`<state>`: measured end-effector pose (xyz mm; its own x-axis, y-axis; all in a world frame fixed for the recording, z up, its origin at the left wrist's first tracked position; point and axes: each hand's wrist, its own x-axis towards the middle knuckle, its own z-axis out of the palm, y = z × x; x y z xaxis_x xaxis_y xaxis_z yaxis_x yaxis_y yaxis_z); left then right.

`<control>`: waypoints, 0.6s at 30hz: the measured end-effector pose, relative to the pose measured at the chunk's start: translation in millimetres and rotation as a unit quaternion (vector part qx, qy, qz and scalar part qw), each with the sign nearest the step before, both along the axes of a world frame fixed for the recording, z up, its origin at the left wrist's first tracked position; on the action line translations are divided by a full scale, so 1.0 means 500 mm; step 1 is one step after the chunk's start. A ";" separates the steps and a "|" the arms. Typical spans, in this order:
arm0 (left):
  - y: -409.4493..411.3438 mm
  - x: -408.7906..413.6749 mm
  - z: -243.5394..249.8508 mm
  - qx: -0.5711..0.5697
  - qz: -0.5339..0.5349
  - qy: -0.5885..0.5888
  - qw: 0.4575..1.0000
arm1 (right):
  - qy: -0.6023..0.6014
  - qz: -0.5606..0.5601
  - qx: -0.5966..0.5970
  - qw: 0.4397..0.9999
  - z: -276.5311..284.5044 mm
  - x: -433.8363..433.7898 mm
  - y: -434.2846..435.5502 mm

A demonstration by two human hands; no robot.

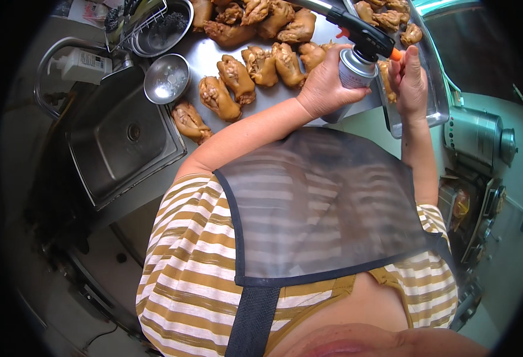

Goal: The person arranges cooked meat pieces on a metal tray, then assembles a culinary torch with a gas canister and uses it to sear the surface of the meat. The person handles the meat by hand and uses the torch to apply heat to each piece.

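My left hand (328, 82) is wrapped around the gas canister (357, 71) of a butane blowtorch. The torch's black head (364, 33) sits on top of the can, its metal barrel (312, 5) pointing up and left past the frame's edge. At the rear of the head, the fingers of my right hand (408, 85) are on an orange knob (395, 54). No flame can be seen. Brown pig trotters (237, 80) lie in a row left of the torch, with a heap of them (257, 20) behind on the steel worktop (203, 49).
A metal tray (435, 98) on the right bears more trotter pieces (388, 20). Leftward are a steel bowl (167, 78), a basin (161, 26) with a dark scourer, a sink (118, 138), a curved tap (43, 76) and a pump bottle (83, 66). A steel cooker (475, 134) stands far right.
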<state>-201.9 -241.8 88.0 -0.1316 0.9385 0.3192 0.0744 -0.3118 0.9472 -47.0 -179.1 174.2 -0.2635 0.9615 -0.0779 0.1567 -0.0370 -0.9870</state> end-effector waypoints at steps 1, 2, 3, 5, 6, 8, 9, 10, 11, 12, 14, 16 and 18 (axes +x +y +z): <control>-0.010 0.005 -0.023 0.030 0.010 0.010 0.999 | -0.010 -0.030 -0.025 0.999 -0.022 -0.001 -0.016; -0.023 0.010 -0.029 0.010 0.004 0.006 1.000 | 0.027 -0.030 -0.052 0.998 -0.034 -0.007 -0.033; -0.041 0.010 -0.034 -0.010 0.000 0.003 1.000 | 0.064 -0.028 -0.079 0.994 -0.044 -0.016 -0.050; -0.064 0.007 -0.044 -0.043 -0.001 0.020 0.999 | 0.082 -0.043 -0.084 0.992 -0.058 -0.028 -0.076; -0.075 0.002 -0.048 -0.056 -0.001 0.032 0.998 | 0.096 -0.049 -0.083 0.991 -0.066 -0.036 -0.086; -0.104 -0.003 -0.058 -0.085 -0.014 0.036 0.996 | 0.092 -0.072 -0.059 0.991 -0.086 -0.047 -0.110; -0.112 -0.004 -0.060 -0.093 -0.023 0.040 0.995 | 0.092 -0.085 -0.040 0.991 -0.095 -0.051 -0.120; -0.125 -0.006 -0.062 -0.091 -0.005 0.065 0.994 | 0.088 -0.100 -0.011 0.991 -0.107 -0.056 -0.131; -0.135 -0.009 -0.065 -0.087 -0.006 0.061 0.994 | 0.084 -0.097 0.037 0.991 -0.116 -0.064 -0.142; -0.143 -0.011 -0.067 -0.086 -0.008 0.057 0.995 | 0.078 -0.092 0.083 0.989 -0.122 -0.072 -0.149; -0.157 -0.011 -0.075 -0.068 -0.011 0.046 0.997 | 0.045 -0.079 0.176 0.980 -0.141 -0.061 -0.152; -0.183 -0.001 -0.048 -0.089 -0.016 0.045 0.995 | 0.021 -0.054 0.240 0.969 -0.122 -0.047 -0.169; -0.212 0.011 -0.021 -0.107 -0.031 0.049 0.993 | 0.000 -0.060 0.262 0.963 -0.110 -0.033 -0.190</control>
<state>-196.5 -347.6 77.6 -0.0505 0.9916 0.1193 0.1571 -0.1101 0.9814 -63.5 -274.2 119.4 -0.1486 0.8926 0.4256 0.1813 0.4477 -0.8756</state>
